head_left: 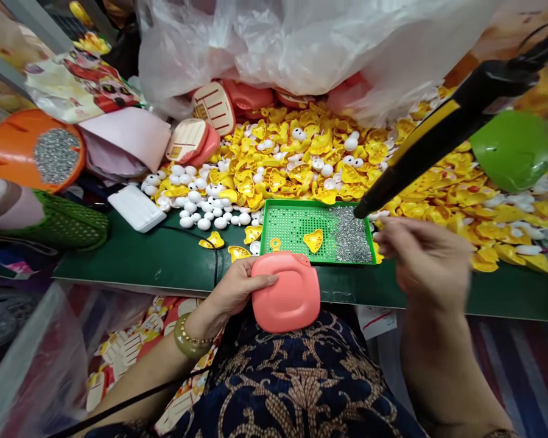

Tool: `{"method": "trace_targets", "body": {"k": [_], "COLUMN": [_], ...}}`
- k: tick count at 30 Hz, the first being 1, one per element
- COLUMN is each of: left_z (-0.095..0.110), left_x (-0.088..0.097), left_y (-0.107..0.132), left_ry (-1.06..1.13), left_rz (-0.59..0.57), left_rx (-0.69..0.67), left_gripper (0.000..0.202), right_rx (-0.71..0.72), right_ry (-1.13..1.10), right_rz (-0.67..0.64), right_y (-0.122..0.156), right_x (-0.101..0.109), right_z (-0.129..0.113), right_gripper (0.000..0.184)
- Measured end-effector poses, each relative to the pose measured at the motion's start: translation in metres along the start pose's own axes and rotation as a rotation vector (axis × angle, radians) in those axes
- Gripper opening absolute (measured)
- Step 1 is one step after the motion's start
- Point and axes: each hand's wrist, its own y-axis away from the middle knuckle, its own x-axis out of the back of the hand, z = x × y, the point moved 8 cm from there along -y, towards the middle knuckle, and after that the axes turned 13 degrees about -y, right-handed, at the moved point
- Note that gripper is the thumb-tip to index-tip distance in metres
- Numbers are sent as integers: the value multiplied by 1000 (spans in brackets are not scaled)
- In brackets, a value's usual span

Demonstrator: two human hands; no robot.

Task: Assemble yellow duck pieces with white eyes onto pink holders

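Note:
My left hand [237,283] grips a coral plastic shell [285,298] by its left edge, thumb on top, above my lap. My right hand [432,264] is raised right of the green tray [319,263], slightly blurred. Its thumb and fingertips are pinched together; whatever they hold, if anything, is too small to make out. Beside it a black electric screwdriver [420,140] hangs slanted, its tip over the small silver screws [352,237] in the tray's right part. A yellow plastic piece [313,241] lies in the tray's perforated middle.
Behind the tray spreads a heap of yellow pieces [278,176] and white eye-like parts [194,196]. Assembled coral-and-cream pieces [187,140] lie at the back. An orange container of screws [31,152], a white box [137,208] and a thin black cable [216,261] are left; a green bowl [514,149] is right.

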Motion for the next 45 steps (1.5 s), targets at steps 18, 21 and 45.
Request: {"method": "trace_targets", "body": {"k": [18, 21, 45], "left_z": [0, 4, 19], "left_x": [6, -2, -1], "left_y": [5, 3, -7], "left_ry": [19, 20, -6], "left_rz": [56, 10, -104], "left_rx": [-27, -57, 43], "left_gripper": [43, 42, 45], "right_rx": [-358, -561, -108], "right_ry": [-20, -297, 222], "right_rz": [-194, -146, -420], "right_y": [20, 37, -26], "right_x": [-77, -88, -157], "right_z": [88, 89, 56], "right_gripper": [26, 40, 25]}}
